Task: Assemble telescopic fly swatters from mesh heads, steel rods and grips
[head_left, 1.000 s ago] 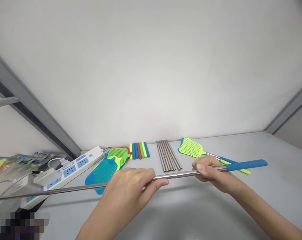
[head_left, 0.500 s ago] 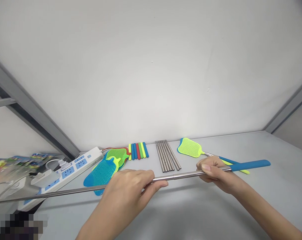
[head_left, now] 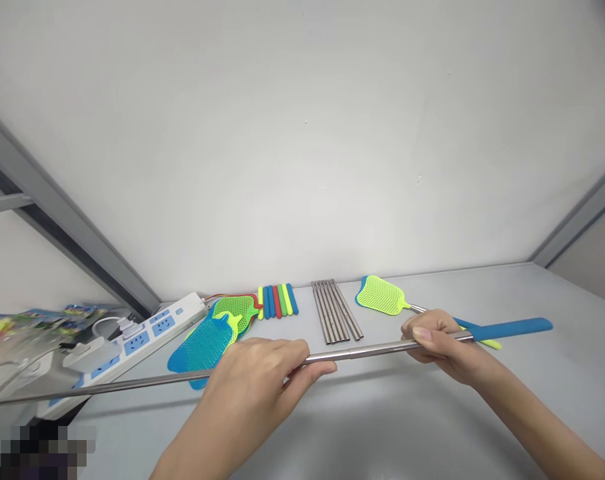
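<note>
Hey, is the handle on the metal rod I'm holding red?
No, the handle on the metal rod is plainly blue.

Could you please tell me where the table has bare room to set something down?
The table is bare right of the blue handle, and nearer, below the metal pole between left hand and right hand. A narrow gap parts the metal tubes from the yellow fly swatter. The left is crowded with the power strip and swatter heads.
</note>
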The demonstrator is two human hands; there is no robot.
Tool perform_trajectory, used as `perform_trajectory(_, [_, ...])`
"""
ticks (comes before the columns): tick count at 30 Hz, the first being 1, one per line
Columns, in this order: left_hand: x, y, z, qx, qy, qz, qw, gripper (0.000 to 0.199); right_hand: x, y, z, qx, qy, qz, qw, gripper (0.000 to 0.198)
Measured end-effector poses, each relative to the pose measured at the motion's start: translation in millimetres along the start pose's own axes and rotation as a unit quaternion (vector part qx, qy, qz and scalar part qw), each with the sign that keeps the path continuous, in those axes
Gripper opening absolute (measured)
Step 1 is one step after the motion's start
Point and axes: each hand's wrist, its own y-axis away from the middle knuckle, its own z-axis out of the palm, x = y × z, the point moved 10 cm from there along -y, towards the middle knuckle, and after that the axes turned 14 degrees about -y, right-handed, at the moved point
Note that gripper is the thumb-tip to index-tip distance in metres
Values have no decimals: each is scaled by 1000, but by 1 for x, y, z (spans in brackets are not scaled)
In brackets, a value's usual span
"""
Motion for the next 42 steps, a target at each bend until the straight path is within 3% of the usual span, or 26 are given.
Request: perform_trajectory(42, [-5, 1, 2, 3, -13, 2, 1000, 39, -12, 8, -16, 1, 11, -49, 999, 41])
